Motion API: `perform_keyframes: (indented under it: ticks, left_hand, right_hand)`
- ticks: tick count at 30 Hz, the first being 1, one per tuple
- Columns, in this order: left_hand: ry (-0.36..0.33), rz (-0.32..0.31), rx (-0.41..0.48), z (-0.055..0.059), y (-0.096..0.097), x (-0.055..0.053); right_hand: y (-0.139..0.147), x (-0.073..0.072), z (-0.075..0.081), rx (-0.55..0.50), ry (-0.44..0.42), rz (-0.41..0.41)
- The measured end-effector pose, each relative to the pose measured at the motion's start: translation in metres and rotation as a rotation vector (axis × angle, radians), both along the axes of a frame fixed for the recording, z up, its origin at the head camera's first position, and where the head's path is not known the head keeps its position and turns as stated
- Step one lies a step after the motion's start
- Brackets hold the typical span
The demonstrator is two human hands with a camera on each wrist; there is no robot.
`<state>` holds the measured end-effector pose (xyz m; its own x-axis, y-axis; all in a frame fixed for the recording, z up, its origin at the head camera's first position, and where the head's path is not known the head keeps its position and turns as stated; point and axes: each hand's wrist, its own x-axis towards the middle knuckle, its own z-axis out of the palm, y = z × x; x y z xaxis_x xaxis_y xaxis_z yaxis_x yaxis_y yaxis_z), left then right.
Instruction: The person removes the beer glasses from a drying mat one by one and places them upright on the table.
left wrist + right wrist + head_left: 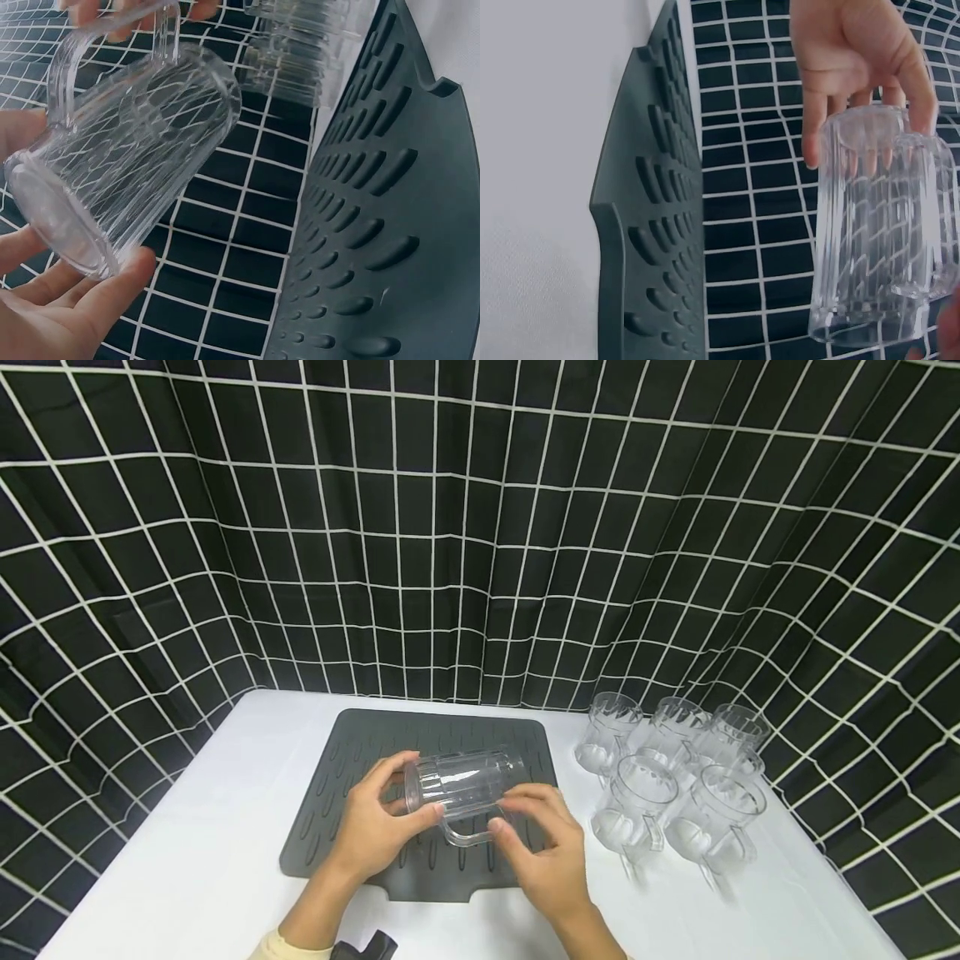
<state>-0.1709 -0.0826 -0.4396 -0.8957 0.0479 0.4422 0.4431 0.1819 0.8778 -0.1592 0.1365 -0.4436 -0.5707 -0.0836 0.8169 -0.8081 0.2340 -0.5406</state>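
Note:
A clear ribbed plastic mug [465,781] lies on its side in the air above a dark grey drying mat [352,735]. My left hand [408,793] grips its base end, thumb under and fingers over. My right hand [517,822] pinches the handle at the mug's open end. In the left wrist view the mug [127,150] fills the left side, its base against my left fingers [75,307], with the mat [390,225] to the right. The right wrist view shows the mug [877,225] held by the left hand [855,67], beside the mat [660,210].
Several identical clear mugs [667,777] stand upright in a cluster on the white table [187,860], to the right of the mat. A black curtain with a white grid [480,527] hangs behind and around the table.

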Motion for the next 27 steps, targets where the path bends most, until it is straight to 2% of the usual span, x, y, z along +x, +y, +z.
perform_keyframes:
  ticks: [3,5,7,9,12,16,21,24,27]
  left_hand:
    - [0.028,0.027,0.033,0.001,0.001,-0.001]
    - [0.048,0.037,0.054,0.001,0.001,-0.001]
    - [0.072,0.049,0.073,0.0,0.002,-0.001]
    - [0.101,0.07,0.08,-0.001,0.003,-0.001]
    - [0.112,0.078,0.084,-0.001,0.004,0.0]
    - [0.065,0.034,0.076,-0.001,0.006,0.0]
    - [0.022,-0.022,-0.032,-0.002,0.007,0.001]
    - [-0.008,-0.043,-0.113,-0.003,0.008,0.002]
    - [-0.037,-0.062,-0.152,-0.005,0.009,0.003]
  right_hand:
    - [0.003,0.002,0.001,-0.068,-0.221,-0.158]
    - [0.002,0.003,0.001,-0.061,-0.395,-0.238]
    - [0.001,0.004,0.0,-0.025,-0.543,-0.263]
    - [-0.002,0.004,0.001,0.029,-0.632,-0.246]
    - [-0.006,0.006,0.002,0.073,-0.682,-0.163]
    - [-0.007,0.008,0.004,-0.03,-0.719,-0.013]
    - [-0.004,0.009,0.007,-0.218,-0.729,0.157]
    - [-0.003,0.009,0.008,-0.267,-0.705,0.241]
    - [-0.003,0.01,0.009,-0.283,-0.675,0.309]
